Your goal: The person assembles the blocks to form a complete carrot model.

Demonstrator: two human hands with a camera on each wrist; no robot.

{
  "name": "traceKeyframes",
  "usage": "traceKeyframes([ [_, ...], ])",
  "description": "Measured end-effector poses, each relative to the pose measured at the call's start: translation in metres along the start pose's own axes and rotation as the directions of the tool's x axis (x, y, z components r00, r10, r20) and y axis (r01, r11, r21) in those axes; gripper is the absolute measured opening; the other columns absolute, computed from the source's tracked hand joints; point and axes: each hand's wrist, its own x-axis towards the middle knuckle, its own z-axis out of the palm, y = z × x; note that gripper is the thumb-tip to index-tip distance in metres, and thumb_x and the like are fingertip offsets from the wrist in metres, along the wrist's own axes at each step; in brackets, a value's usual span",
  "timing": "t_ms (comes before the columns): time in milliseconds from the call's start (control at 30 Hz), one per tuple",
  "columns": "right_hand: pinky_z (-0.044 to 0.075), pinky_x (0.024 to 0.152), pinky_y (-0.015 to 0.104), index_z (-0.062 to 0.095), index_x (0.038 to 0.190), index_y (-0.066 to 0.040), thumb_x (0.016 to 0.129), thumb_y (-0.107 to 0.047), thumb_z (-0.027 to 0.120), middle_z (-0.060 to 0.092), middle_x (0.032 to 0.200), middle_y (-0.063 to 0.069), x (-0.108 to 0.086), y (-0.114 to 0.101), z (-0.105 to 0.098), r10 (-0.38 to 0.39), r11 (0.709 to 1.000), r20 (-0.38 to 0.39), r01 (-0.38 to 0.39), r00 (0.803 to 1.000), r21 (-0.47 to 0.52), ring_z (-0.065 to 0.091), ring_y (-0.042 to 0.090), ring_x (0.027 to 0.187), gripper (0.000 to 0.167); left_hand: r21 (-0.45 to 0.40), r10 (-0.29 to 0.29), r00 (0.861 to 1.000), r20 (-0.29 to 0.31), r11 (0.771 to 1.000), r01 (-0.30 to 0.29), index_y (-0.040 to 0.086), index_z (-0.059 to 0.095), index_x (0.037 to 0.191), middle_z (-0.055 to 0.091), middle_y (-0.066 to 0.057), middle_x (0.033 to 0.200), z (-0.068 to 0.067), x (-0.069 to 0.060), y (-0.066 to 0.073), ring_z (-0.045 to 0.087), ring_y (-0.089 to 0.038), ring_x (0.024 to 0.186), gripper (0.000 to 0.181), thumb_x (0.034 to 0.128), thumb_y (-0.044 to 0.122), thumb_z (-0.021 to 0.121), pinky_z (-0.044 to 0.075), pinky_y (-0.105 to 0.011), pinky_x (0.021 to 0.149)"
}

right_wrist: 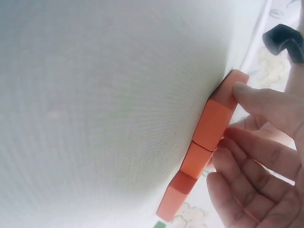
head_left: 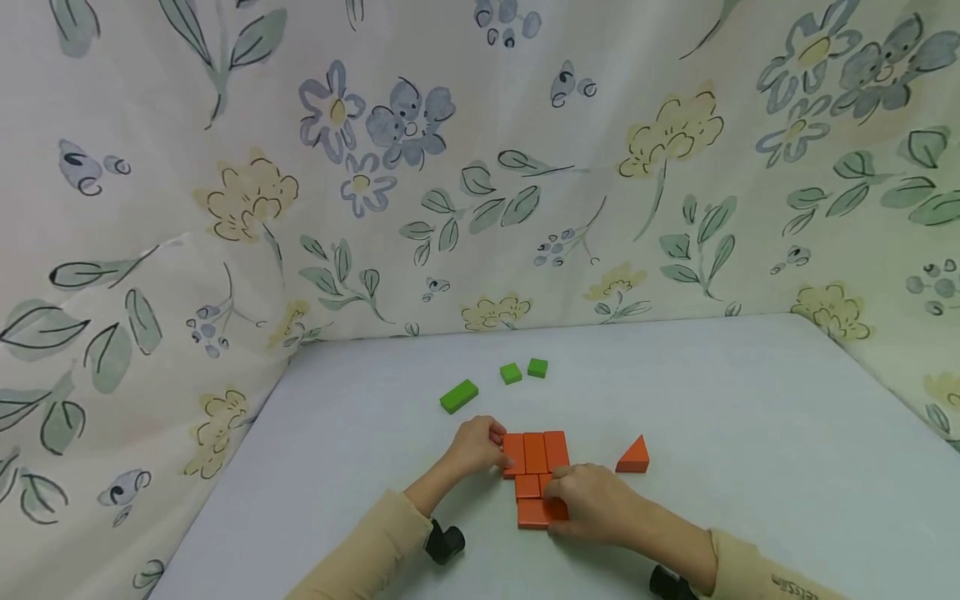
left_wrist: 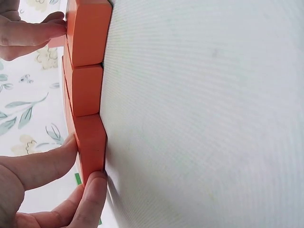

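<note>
Flat orange blocks lie together in rows on the white table. Three upright rectangles form the far row, with the left one point(head_left: 514, 446) at its end. Below come a small orange block point(head_left: 527, 486) and another partly covered one, then a wide orange block point(head_left: 532, 514) nearest me. My left hand point(head_left: 476, 447) pinches the far-left rectangle between thumb point(left_wrist: 45, 166) and fingers. At the near right, my right hand point(head_left: 597, 506) grips the wide block, its thumb point(right_wrist: 266, 104) against one end and its fingers curled at the side. That hand hides the group's right edge.
An orange triangular block point(head_left: 633, 457) stands apart to the right. Behind the group lie a long green block point(head_left: 459, 396) and two small green blocks, one point(head_left: 511, 372) left of the other point(head_left: 537, 367). Floral cloth point(head_left: 480, 250) hangs behind the table point(head_left: 750, 417).
</note>
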Motion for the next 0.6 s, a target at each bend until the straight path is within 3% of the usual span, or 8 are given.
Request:
traceKeyframes([
  [300,0.05,0.067,0.022,0.075,0.091,-0.009,0.074,-0.021,0.085,0.063,0.082,-0.005,-0.0002,-0.0002,-0.0002,-0.052,0.999,0.0,0.052,0.999,-0.018,0.052,0.002,0.068,0.023,0.007,0.007,1.0,-0.003,1.0,-0.007,-0.007,0.062,0.103,0.059,-0.01,0.089,0.0005,0.0,-0.0009,0.054,-0.02,0.08,0.038,0.0713,-0.002,0.083,0.05,-0.034,0.073],
  [600,0.047,0.065,0.016,0.078,0.093,-0.008,0.076,-0.017,0.084,0.061,0.081,-0.005,0.0008,0.0005,-0.0006,-0.108,0.994,0.009,0.108,0.994,0.004,0.051,0.0,0.068,0.02,0.01,0.003,1.0,-0.007,1.0,-0.003,-0.007,0.062,0.102,0.059,-0.009,0.088,0.0,-0.001,0.0004,0.054,-0.019,0.079,0.038,0.0707,-0.002,0.083,0.049,-0.033,0.073],
])
